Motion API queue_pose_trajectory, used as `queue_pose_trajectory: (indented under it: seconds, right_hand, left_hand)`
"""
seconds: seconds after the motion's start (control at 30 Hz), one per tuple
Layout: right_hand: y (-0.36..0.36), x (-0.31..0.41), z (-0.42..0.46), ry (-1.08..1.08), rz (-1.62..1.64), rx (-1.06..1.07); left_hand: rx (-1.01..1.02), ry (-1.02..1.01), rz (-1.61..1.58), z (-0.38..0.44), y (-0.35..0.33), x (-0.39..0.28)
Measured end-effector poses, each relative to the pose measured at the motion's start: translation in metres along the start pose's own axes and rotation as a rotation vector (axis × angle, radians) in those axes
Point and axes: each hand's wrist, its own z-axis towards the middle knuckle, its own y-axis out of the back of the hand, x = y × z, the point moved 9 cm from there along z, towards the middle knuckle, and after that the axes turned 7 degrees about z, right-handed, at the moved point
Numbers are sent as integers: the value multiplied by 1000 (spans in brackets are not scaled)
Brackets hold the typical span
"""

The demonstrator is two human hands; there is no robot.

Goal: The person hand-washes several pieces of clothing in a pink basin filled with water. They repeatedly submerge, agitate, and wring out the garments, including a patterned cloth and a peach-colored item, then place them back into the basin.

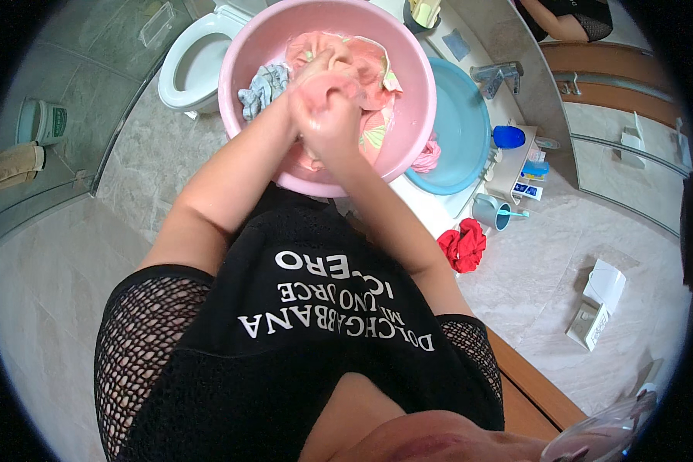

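A large pink plastic basin [421,110] stands before me with wet cloths in it. My left hand [315,69] reaches into the basin and grips a coral-pink cloth [375,69] with pale green patterns. Close against it, my right hand [329,121] is closed on a bunched part of the same cloth. The two hands meet, so some fingers and the gripped folds are hidden. To the left of the hands, a crumpled grey-blue cloth [263,89] lies inside the basin.
A blue basin [459,179] sits partly behind the pink one, with a pink cloth [427,156] beside its wall. Near the faucet [496,75] are a cup with a toothbrush [491,212] and a red cloth [464,245]. A toilet [167,86] stands at left, a wall outlet [589,323] at right.
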Motion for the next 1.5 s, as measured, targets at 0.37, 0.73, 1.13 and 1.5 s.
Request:
queue_pose_trajectory:
  seconds: [0.37, 0.73, 1.13, 1.5]
  right_hand:
    - [31, -47, 23, -111, 171, -384]
    - [83, -107, 86, -157, 359, -182]
    - [63, -104, -17, -322, 286, 422]
    - [108, -106, 27, -349, 1499, -324]
  left_hand:
    - [-232, -143, 551, 10, -3, -4]
    - [-116, 2, -38, -45, -87, -63]
    - [87, 81, 1422, -45, -84, -54]
    - [-196, 18, 552, -32, -79, -76]
